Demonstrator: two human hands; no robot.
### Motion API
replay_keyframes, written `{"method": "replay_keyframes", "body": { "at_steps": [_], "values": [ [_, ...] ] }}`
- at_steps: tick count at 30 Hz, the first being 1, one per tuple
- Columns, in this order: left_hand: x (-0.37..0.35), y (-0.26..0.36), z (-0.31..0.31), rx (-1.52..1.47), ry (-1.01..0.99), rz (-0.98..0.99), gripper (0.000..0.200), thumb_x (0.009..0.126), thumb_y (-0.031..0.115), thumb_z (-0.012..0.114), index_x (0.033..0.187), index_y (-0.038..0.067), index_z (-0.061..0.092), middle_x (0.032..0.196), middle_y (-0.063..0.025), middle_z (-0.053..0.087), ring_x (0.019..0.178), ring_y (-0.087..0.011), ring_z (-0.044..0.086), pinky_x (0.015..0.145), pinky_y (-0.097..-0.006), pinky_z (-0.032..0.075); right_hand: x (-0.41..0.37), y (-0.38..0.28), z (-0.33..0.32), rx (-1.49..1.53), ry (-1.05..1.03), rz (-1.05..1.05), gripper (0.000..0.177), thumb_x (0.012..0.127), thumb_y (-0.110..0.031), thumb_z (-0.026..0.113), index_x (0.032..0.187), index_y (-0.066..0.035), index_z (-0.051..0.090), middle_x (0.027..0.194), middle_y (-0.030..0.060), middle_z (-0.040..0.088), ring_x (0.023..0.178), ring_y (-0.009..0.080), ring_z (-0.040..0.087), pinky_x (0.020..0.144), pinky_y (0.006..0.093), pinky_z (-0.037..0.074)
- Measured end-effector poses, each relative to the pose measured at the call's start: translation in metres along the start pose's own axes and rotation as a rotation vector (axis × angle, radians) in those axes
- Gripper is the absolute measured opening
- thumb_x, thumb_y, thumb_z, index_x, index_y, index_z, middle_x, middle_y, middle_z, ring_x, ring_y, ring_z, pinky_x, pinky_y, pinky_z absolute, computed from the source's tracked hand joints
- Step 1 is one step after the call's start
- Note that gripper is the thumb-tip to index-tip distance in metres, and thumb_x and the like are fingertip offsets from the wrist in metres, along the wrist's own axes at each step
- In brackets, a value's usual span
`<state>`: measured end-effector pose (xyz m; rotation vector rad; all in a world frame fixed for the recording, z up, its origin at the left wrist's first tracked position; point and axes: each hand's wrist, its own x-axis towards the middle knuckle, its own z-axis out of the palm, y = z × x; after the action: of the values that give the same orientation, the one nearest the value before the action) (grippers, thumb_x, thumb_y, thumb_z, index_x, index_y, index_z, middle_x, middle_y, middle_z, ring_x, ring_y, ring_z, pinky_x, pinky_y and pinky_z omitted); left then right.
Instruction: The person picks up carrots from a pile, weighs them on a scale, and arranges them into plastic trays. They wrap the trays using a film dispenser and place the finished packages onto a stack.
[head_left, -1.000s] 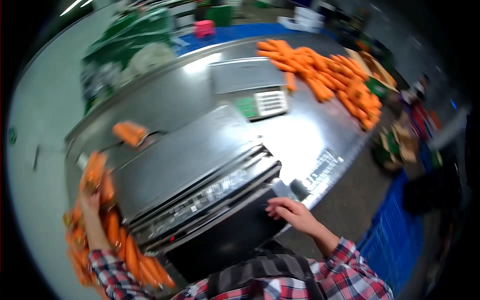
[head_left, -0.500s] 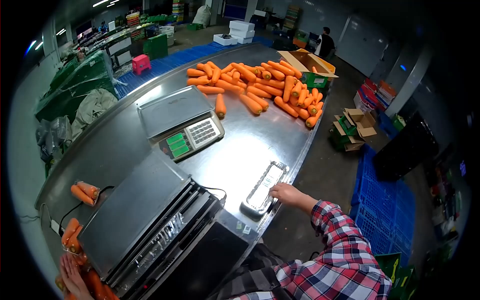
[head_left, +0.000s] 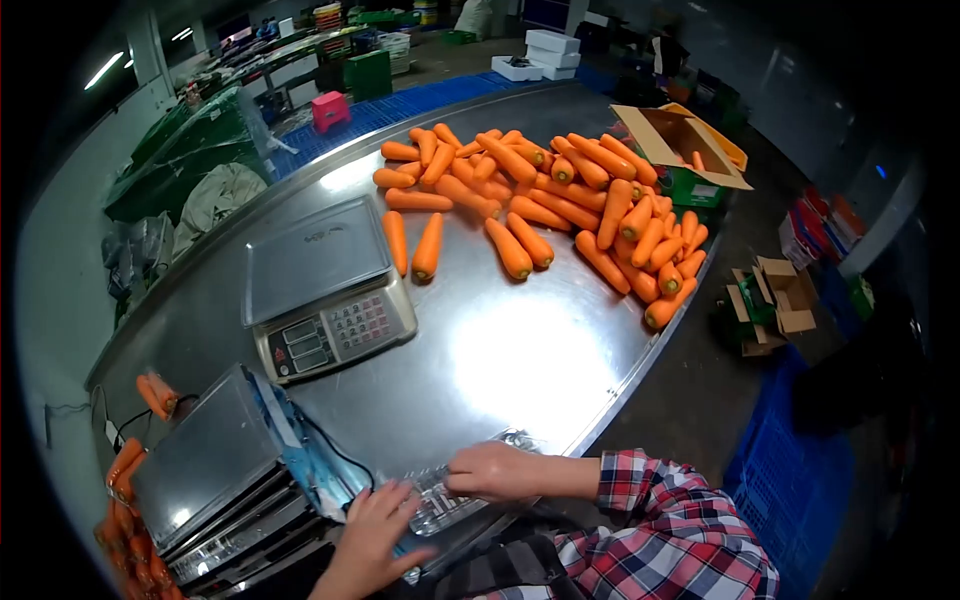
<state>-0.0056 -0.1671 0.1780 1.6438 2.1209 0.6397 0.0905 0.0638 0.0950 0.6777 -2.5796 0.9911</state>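
Note:
My right hand (head_left: 492, 470) is closed, its fingers bent down on a piece of clear printed plastic, seemingly a bag (head_left: 435, 503), above the tray near the front edge of the table. The hand hides most of the tray (head_left: 518, 438). To its left, my left hand (head_left: 375, 530) has its fingers spread beside the plastic and appears to hold nothing. Close by stands a sealing or wrapping machine (head_left: 205, 465) with a flat metal top and blue film along its side. Behind it is a digital scale (head_left: 318, 265) with an unloaded pan.
Many loose carrots (head_left: 560, 205) lie across the far half of the metal table (head_left: 430, 380). Bagged carrots (head_left: 130, 530) sit left of the machine. An open cardboard box (head_left: 655, 140) stands at the far right corner; a blue crate (head_left: 790, 470) is on the floor.
My left hand has left the bagged carrots and come over beside the clear plastic. My right hand has shifted left and closed. The view has turned, and the scale display now looks unlit.

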Motion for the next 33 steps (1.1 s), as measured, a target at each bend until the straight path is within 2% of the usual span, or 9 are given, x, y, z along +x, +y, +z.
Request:
{"method": "replay_keyframes", "body": {
  "at_steps": [4,9,12,16,18,23,26,29,33],
  "values": [
    [0.057,0.003,0.029,0.077,0.263,-0.152,0.045,0.068,0.011,0.070,0.111,0.009,0.057,0.097,-0.0099,0.057,0.094,-0.0287,0.055,0.089,-0.0451,0.042,0.003,0.029,-0.027,0.060,0.061,-0.029,0.019,0.083,-0.021,0.063,0.077,-0.005,0.054,0.070,0.0078,0.052,0.062,0.0255,0.056,0.051,0.0370,0.044],
    [0.080,0.000,0.001,0.062,0.537,-0.132,0.020,0.065,0.005,0.070,0.084,0.009,0.065,0.079,-0.0064,0.059,0.087,-0.0250,0.056,0.086,-0.0444,0.044,0.042,0.064,-0.098,0.476,-0.415,0.187,0.025,0.083,-0.029,0.065,0.086,-0.005,0.059,0.078,0.0095,0.056,0.069,0.0261,0.057,0.063,0.0335,0.046],
    [0.084,-0.019,0.010,0.063,0.678,-0.256,0.019,0.064,0.005,0.070,0.081,0.006,0.063,0.082,-0.0079,0.059,0.090,-0.0270,0.056,0.088,-0.0451,0.043,0.048,0.159,-0.107,0.324,-0.360,0.226,0.033,0.080,-0.034,0.068,0.093,-0.005,0.061,0.083,0.0094,0.057,0.074,0.0250,0.058,0.068,0.0333,0.047],
    [0.096,-0.041,0.074,-0.260,0.548,-0.469,0.016,0.082,0.011,0.060,0.096,0.007,0.065,0.114,-0.0149,0.058,0.116,-0.0346,0.047,0.100,-0.0413,0.035,0.063,0.364,-0.115,-0.353,0.306,0.607,0.046,0.079,-0.042,0.066,0.097,0.000,0.056,0.095,0.0176,0.058,0.087,0.0330,0.058,0.076,0.0395,0.047],
    [0.110,-0.042,0.083,-0.191,0.510,-0.399,0.011,0.082,0.011,0.059,0.091,0.008,0.065,0.114,-0.0127,0.058,0.119,-0.0341,0.043,0.101,-0.0431,0.031,0.088,0.380,-0.162,-0.760,0.163,0.891,0.051,0.077,-0.038,0.069,0.109,-0.004,0.049,0.103,0.0184,0.054,0.097,0.0354,0.055,0.080,0.0413,0.046],
    [0.123,-0.063,0.121,-0.209,0.392,-0.400,0.010,0.081,0.009,0.060,0.089,0.010,0.065,0.117,-0.0127,0.056,0.120,-0.0378,0.041,0.100,-0.0442,0.033,0.108,0.464,-0.163,-0.911,0.051,0.981,0.055,0.077,-0.036,0.068,0.115,-0.002,0.045,0.100,0.0166,0.057,0.095,0.0307,0.059,0.076,0.0396,0.051],
    [0.131,-0.065,0.129,-0.250,0.410,-0.398,0.011,0.079,0.006,0.062,0.089,0.009,0.066,0.116,-0.0135,0.056,0.118,-0.0379,0.042,0.097,-0.0438,0.037,0.113,0.478,-0.157,-0.766,0.043,1.055,0.048,0.083,-0.033,0.062,0.116,-0.002,0.046,0.097,0.0198,0.060,0.094,0.0331,0.060,0.077,0.0399,0.050],
    [0.135,-0.062,0.136,-0.270,0.446,-0.409,0.011,0.078,0.007,0.063,0.089,0.009,0.065,0.114,-0.0148,0.056,0.114,-0.0381,0.045,0.094,-0.0431,0.039,0.103,0.445,-0.149,-0.257,0.418,1.111,0.041,0.088,-0.030,0.056,0.113,0.000,0.047,0.094,0.0217,0.061,0.089,0.0352,0.061,0.076,0.0400,0.048],
    [0.133,-0.067,0.149,-0.233,0.413,-0.441,0.011,0.079,0.010,0.063,0.090,0.007,0.065,0.112,-0.0158,0.056,0.106,-0.0373,0.048,0.090,-0.0422,0.041,0.082,0.375,-0.119,-0.030,0.626,0.785,0.041,0.089,-0.032,0.054,0.113,0.000,0.046,0.094,0.0231,0.061,0.087,0.0369,0.061,0.076,0.0408,0.047]
  ]
}}
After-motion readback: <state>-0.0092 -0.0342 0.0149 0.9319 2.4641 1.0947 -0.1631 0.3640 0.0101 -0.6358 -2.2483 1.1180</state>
